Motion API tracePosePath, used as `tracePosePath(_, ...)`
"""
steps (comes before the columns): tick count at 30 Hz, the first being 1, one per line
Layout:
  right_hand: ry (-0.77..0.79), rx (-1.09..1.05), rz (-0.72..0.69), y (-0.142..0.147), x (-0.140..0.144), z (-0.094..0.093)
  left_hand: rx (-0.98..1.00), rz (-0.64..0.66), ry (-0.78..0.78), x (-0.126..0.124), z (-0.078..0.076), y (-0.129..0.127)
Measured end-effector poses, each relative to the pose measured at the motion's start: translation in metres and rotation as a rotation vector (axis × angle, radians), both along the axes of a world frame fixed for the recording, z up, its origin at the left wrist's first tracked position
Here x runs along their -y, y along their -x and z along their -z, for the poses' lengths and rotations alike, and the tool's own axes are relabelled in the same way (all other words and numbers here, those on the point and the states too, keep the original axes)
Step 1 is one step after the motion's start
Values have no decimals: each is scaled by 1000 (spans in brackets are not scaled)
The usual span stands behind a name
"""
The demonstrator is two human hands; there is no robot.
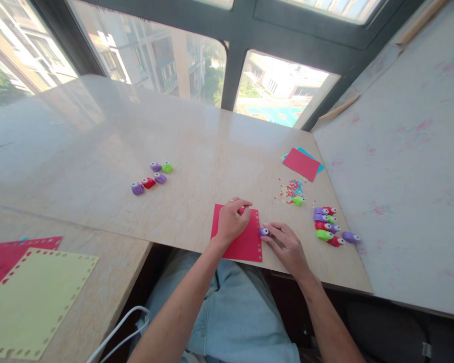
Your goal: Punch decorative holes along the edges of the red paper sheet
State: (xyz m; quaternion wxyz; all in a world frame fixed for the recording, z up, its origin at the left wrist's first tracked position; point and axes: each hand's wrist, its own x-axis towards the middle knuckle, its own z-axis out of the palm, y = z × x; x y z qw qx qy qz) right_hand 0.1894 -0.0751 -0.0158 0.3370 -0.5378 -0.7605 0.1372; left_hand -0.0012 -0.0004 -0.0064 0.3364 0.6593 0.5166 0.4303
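A red sheet of paper (245,247) lies at the table's front edge, with a row of punched holes along its right side. My right hand (286,247) grips a small purple craft punch (264,232) between thumb and fingers, right at that punched edge. Over the upper middle of the sheet is my left hand (233,218), its fingers curled and pinched together near the thumb. Whatever may be in that pinch is hidden or too small to name.
Several punches (325,225) stand in a cluster on the right, and a smaller group of punches (148,182) is at left. Paper confetti (293,189) lies near a green punch (298,201). Behind it are stacked sheets (301,164). A punched yellow sheet (41,297) is at lower left.
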Motion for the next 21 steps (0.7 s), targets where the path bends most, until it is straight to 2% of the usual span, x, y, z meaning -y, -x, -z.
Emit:
tracePosePath(5,1,11,-3,1,-2,-2,178,-61,61,-1,-2,3)
tracePosePath(15,23,18,-25,5,11,-6,222,-97,86,-2,1,2)
tracePosePath(21,38,-29,13,7,18,-6,287,-105,49,-2,0,2)
